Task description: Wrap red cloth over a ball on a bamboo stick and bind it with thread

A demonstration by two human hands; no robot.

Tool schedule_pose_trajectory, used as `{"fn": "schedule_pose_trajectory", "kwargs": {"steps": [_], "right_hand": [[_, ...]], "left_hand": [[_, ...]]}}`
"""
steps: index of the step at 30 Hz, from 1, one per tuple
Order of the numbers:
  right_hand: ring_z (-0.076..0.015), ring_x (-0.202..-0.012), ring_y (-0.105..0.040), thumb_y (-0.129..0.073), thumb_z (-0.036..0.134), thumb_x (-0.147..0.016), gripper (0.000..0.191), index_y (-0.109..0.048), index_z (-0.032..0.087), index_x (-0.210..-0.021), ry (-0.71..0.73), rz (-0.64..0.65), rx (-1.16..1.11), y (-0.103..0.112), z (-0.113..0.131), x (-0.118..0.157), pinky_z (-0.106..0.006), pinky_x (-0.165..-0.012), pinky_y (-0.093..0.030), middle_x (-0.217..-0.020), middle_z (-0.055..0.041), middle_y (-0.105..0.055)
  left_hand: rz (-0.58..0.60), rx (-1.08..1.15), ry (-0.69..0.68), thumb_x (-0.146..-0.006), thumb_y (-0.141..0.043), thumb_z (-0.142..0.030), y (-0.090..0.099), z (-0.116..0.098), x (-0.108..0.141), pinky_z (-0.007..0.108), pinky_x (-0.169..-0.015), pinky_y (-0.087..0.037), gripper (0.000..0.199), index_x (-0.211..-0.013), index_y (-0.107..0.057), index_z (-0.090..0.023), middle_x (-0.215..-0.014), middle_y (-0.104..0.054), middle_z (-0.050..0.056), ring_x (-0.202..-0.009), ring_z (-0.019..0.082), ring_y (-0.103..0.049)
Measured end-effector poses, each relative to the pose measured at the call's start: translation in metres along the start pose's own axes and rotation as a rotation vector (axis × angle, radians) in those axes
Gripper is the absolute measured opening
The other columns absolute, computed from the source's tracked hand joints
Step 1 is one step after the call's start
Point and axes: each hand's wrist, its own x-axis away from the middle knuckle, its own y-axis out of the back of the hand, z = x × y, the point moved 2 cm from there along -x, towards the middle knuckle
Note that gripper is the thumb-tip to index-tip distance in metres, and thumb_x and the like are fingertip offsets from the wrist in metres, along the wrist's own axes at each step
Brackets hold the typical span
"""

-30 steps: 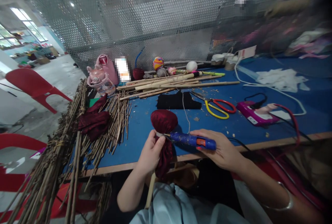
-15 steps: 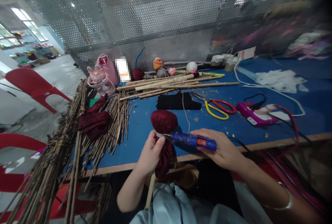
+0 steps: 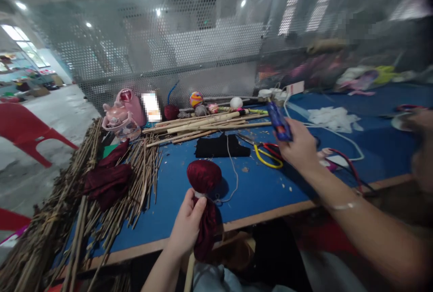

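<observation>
My left hand (image 3: 187,220) is closed round the neck of a dark red cloth bundle (image 3: 204,176), at the table's front edge. Its top is a stuffed round ball, and loose cloth hangs below my fingers. White string (image 3: 234,179) is wrapped at the neck and trails over the table. A pale stick (image 3: 190,274) shows beneath the cloth. My right hand (image 3: 299,145) grips a blue hot glue gun (image 3: 279,120), raised over the back right of the table with its nozzle pointing up and away. Scissors (image 3: 269,159) with yellow and red handles lie partly behind that hand.
Thin sticks (image 3: 142,179) and dark red cloth (image 3: 108,179) lie at left. Black cloth (image 3: 221,146) and longer sticks (image 3: 209,122) lie at the back. Beyond them stands a perforated metal screen (image 3: 162,44). A blurred person's arm (image 3: 422,147) shows at far right.
My right hand has lifted the glue gun away from the bundle's neck, up and to the right. The left hand keeps its hold. The view has tilted up and turned right.
</observation>
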Motion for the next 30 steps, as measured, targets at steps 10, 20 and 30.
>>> {"fn": "schedule_pose_trajectory", "kwargs": {"steps": [10,20,30], "right_hand": [[-0.0387,-0.108,-0.047,-0.059,0.024,-0.072,0.047,-0.050,0.008,-0.116,-0.448,0.565,0.344,-0.073,-0.032,-0.050,-0.049,-0.083,-0.040,-0.118,-0.0256,-0.049],[-0.0131,-0.067,-0.056,-0.059,0.043,-0.075,0.044,-0.049,0.017,-0.109,-0.078,0.963,-1.083,-0.015,0.150,0.084,-0.025,-0.061,-0.045,-0.079,-0.0019,-0.060],[-0.0063,-0.046,-0.018,-0.054,0.045,-0.077,0.050,-0.022,0.019,-0.048,-0.484,0.589,-1.024,0.020,0.137,0.080,-0.023,-0.043,-0.017,-0.049,0.0068,-0.017]], "left_hand": [[-0.020,0.036,-0.001,-0.080,-0.053,-0.043,0.000,0.001,-0.002,0.025,-0.085,-0.039,0.039,-0.110,-0.051,-0.018,-0.103,-0.060,0.006,-0.090,0.014,-0.054],[0.037,0.094,-0.031,-0.083,-0.051,-0.038,-0.010,-0.022,0.015,0.026,-0.083,-0.041,0.031,-0.108,-0.049,-0.021,-0.100,-0.060,0.004,-0.088,0.014,-0.055],[-0.106,0.146,-0.020,-0.079,-0.057,-0.039,0.002,-0.024,0.020,0.016,-0.056,-0.036,0.028,-0.098,-0.053,-0.018,-0.070,-0.049,-0.004,-0.057,0.006,-0.041]]}}
